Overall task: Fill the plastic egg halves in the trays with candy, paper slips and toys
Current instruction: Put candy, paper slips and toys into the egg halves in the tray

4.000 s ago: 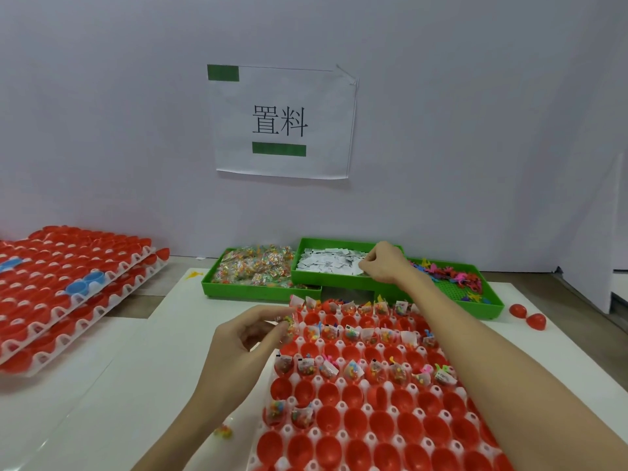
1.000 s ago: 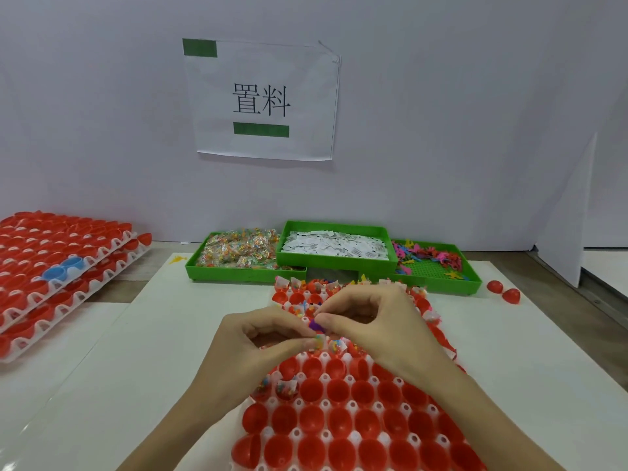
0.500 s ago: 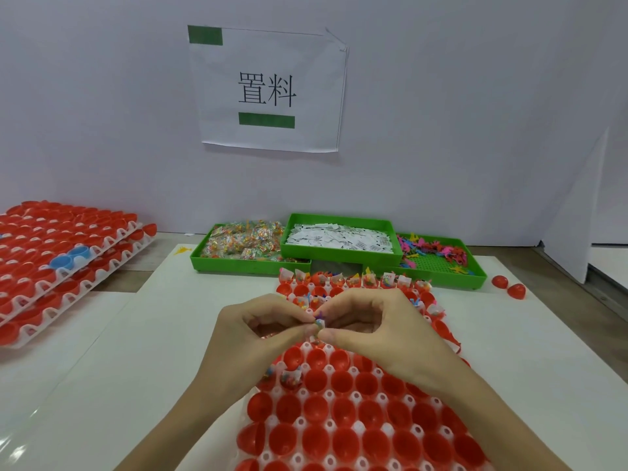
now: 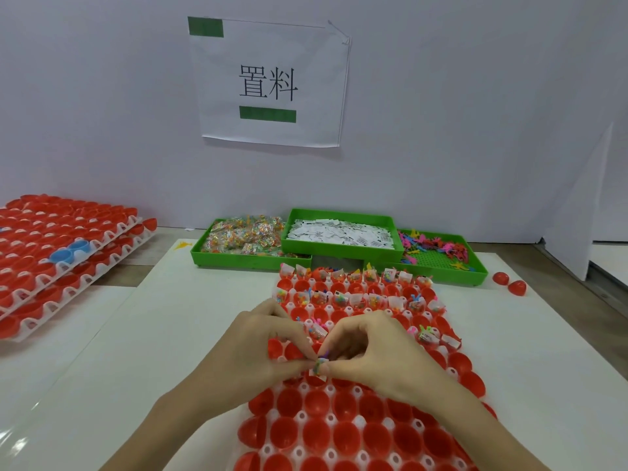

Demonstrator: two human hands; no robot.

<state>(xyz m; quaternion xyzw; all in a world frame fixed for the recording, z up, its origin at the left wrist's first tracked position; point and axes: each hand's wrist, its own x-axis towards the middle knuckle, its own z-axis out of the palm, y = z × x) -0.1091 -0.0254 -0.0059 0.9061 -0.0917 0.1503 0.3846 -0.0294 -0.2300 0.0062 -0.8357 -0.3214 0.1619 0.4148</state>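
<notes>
A pale grey wall (image 4: 441,113) backs the scene, and a white paper sign (image 4: 272,83) with two black characters and two green bars hangs on it. Below lies the white worktop (image 4: 170,334). On its near middle sits a white plastic tray of red plastic egg halves (image 4: 339,433); the far rows hold candy, slips and toys, while the near rows show bare red cups. At the far left, a stack of white trays filled with red egg halves (image 4: 51,260) rests on a second white surface, with two blue egg halves (image 4: 69,251) among the red.

Three green plastic bins stand at the back of the worktop. The left bin (image 4: 238,253) holds clear-wrapped coloured candy (image 4: 244,234); the middle bin (image 4: 339,246), raised a little above its neighbours, holds white paper slips (image 4: 339,232); the right bin (image 4: 441,266) holds small bright plastic toys (image 4: 431,244). Two loose red egg halves (image 4: 509,283) lie on the worktop just right of that bin.

Over the tray's middle rows the left hand (image 4: 258,351) and right hand (image 4: 377,355) meet, fingertips touching. Both grips are curled, together pinching a tiny multicoloured toy piece (image 4: 321,363) above the tray. A small white slip (image 4: 317,374) shows just beneath the fingertips; which hand holds it cannot be told.
</notes>
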